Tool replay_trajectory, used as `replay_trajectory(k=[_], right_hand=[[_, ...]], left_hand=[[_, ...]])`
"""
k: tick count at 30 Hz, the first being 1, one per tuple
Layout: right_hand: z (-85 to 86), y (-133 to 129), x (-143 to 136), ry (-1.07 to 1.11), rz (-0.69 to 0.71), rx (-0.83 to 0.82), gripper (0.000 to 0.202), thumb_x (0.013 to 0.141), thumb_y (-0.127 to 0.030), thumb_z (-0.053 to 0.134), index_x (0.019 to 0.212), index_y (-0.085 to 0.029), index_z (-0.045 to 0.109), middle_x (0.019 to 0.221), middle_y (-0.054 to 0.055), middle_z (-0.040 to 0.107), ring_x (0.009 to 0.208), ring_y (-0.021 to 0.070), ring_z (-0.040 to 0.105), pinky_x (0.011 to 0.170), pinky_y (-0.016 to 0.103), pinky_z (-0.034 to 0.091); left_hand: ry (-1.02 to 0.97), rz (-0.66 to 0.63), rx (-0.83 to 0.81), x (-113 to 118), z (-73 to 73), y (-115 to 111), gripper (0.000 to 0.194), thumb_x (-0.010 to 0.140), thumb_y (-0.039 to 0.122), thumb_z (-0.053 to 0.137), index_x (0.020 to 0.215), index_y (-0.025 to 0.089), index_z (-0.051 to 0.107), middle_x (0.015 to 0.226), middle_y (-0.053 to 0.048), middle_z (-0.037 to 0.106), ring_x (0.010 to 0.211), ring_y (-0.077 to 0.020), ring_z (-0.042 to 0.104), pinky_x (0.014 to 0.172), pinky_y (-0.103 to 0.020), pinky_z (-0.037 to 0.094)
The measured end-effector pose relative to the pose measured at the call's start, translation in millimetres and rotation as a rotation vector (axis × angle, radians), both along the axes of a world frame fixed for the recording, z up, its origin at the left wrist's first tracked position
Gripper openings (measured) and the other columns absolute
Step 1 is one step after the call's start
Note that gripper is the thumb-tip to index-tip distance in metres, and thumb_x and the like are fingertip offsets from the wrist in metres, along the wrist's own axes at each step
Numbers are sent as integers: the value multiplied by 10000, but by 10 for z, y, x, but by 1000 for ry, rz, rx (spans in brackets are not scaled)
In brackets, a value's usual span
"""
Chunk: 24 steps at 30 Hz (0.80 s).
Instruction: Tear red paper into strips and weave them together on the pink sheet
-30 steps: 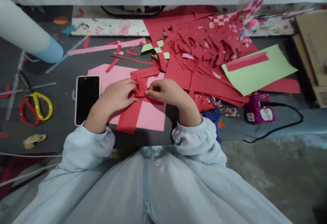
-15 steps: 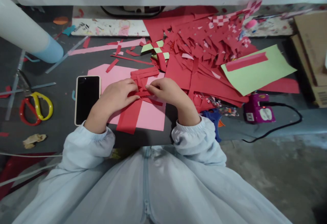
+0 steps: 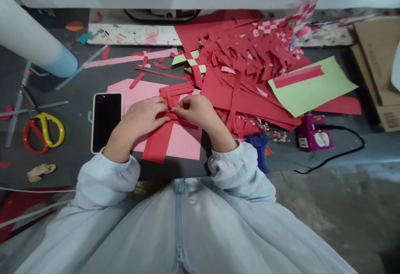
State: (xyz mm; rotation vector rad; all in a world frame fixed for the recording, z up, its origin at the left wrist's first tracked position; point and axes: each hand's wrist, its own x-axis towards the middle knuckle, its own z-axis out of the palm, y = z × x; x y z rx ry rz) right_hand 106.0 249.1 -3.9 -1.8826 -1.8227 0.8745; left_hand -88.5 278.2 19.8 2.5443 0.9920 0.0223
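Observation:
Red paper strips [image 3: 176,89] lie crossed over one another on a pink sheet [image 3: 185,142], with a wide red band [image 3: 155,144] beneath them. My left hand [image 3: 144,117] rests at their left side, its thumb and fingers closed on the red strips. From the right, my right hand [image 3: 194,109] meets the strips with thumb and forefinger pinched together near my left fingertips. The small part between the two hands is partly hidden by the fingers.
Left of the pink sheet are a phone [image 3: 107,123], scissors [image 3: 44,130] and a white-and-blue cylinder [image 3: 46,44]. Red paper pieces [image 3: 246,53], a green sheet [image 3: 315,85], a purple box [image 3: 314,133], a blue tool [image 3: 260,149] and cardboard [image 3: 379,65] are on the right.
My right hand has shifted slightly left, bringing its pinched fingertips closer to my left hand. My left hand has stayed in place on the strips.

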Motion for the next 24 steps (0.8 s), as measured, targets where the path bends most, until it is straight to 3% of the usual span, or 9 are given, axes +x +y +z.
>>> replay_trajectory(k=[8,13,19,24], right_hand=[[10,21,2,89,7,-33,240,772,-340,673,621,-176,584,596,-19,566,572,100,427,577,274,303],[-14,39,20,274,-17,-63,247,778,-361,629,621,-181,563,573,-28,538,557,95,424,556,266,304],[-24,80,16,587,-167,-146,155,690,-264,708,763,-180,600,556,-46,564,516,91,476,544,249,358],[14,90,22,721,-245,-162,185,672,-223,720,800,-185,592,543,-65,568,502,77,489,543,235,371]], left_hand=[[16,8,9,-1,9,-5,269,949,344,524,1017,168,716,1189,-89,703,1086,-272,665,817,-371,512],[11,8,16,-5,4,-15,267,948,340,518,1020,176,715,1202,-89,705,1095,-271,665,819,-368,509],[30,11,20,7,12,-18,292,951,344,505,1042,169,719,1159,-93,714,1080,-268,668,802,-362,509],[47,24,24,28,21,-30,284,946,339,513,1035,165,719,1174,-90,717,1094,-268,668,797,-355,506]])
